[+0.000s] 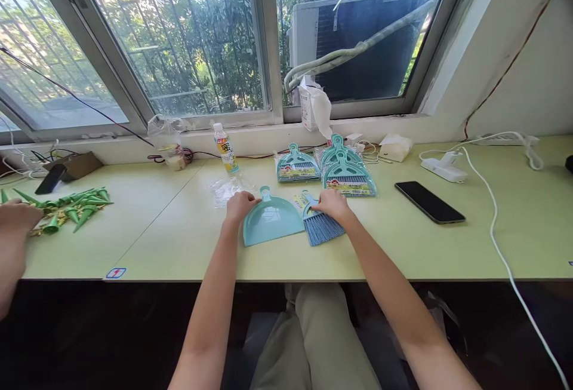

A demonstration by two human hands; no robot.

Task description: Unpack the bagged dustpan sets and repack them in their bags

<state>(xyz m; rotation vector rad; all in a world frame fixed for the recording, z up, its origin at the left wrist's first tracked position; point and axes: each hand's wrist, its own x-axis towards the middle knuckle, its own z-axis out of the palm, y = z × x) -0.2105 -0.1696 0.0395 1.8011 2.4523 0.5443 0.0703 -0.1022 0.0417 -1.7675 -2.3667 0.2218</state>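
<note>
A light-blue dustpan (272,221) lies on the table in front of me. My left hand (240,205) has its fingers closed on the dustpan's upper left edge, beside the handle. To the right lies a small hand brush (321,229) with blue bristles spread toward me. My right hand (335,205) grips it near the top of the bristles and covers part of it. A yellow printed card (299,200) shows between the dustpan and the brush. Crumpled clear plastic wrapping (227,190) lies just beyond my left hand.
Packaged dustpan sets (347,169) are stacked behind the brush, another pile (296,163) beside them. A bottle (226,148) stands behind the wrapping. A phone (430,202) and white cable (492,223) lie right. At far left, another person's hand (18,217) is near green cone-shaped pieces (83,203).
</note>
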